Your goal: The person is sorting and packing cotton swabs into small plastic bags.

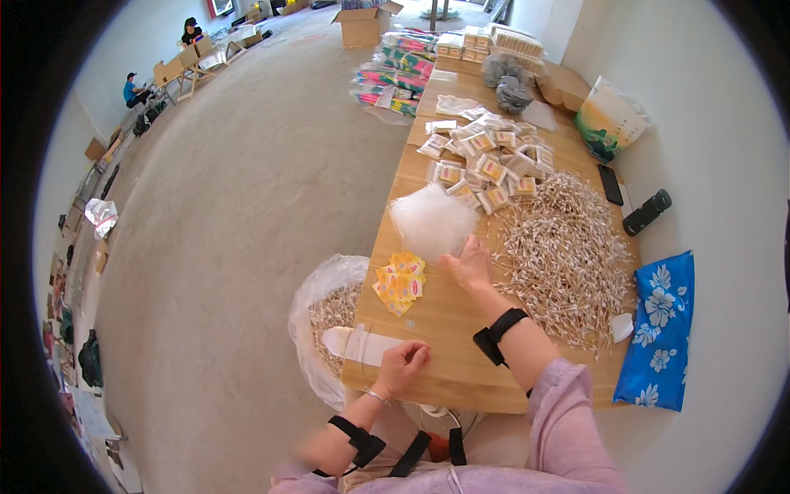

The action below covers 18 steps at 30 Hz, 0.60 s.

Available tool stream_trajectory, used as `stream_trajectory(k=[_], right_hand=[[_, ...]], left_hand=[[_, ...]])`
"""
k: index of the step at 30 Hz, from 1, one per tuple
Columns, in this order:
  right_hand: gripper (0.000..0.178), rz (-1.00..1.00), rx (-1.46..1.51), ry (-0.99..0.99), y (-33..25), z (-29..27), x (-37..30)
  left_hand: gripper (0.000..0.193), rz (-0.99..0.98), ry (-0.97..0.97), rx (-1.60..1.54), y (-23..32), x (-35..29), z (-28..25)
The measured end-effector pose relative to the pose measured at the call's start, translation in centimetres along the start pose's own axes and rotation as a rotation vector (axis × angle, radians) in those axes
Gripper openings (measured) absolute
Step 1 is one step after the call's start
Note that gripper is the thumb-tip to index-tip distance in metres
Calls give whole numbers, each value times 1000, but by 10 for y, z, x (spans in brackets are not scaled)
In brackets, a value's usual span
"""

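My right hand (471, 265) touches the near right corner of a stack of clear plastic bags (432, 221), its thumb and forefinger apart. Lower down, my left hand (403, 366) is closed over the table (461, 362), beside a white strip (374, 348) at the left edge. Whatever its fingers may hold is hidden. Between the hands and the bag stack lie yellow printed cards (401, 282). A large heap of cotton swabs (568, 255) spreads to the right of my right hand. Beyond the bags are many small filled packets (490, 169) with yellow-red labels.
Below the table's left edge hangs or stands a clear sack of swabs (329, 313). A blue floral pouch (661, 329), black bottle (648, 212), phone (610, 184) and white-green bag (611, 119) line the wall. Bundled packs (399, 70) and a carton (360, 27) sit farther off. Two people are distant.
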State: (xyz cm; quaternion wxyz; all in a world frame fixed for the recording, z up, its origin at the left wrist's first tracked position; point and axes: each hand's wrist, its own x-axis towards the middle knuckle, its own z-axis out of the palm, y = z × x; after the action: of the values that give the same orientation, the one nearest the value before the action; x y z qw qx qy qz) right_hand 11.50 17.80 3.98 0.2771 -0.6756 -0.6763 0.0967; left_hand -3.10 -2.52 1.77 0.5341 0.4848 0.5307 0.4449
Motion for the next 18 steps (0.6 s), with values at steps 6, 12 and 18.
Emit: stream_trajectory(k=[6,12,18], right_hand=[[41,276,175,-88,20,11,12],[14,435,793,-171,41,-39,3],[7,561,1220,-295,12,-92,-36]], left_hand=[[13,20,20,-3,8,0,3],[13,43,32,25,-6,3,2],[15,69,43,-79,-11,1,3]])
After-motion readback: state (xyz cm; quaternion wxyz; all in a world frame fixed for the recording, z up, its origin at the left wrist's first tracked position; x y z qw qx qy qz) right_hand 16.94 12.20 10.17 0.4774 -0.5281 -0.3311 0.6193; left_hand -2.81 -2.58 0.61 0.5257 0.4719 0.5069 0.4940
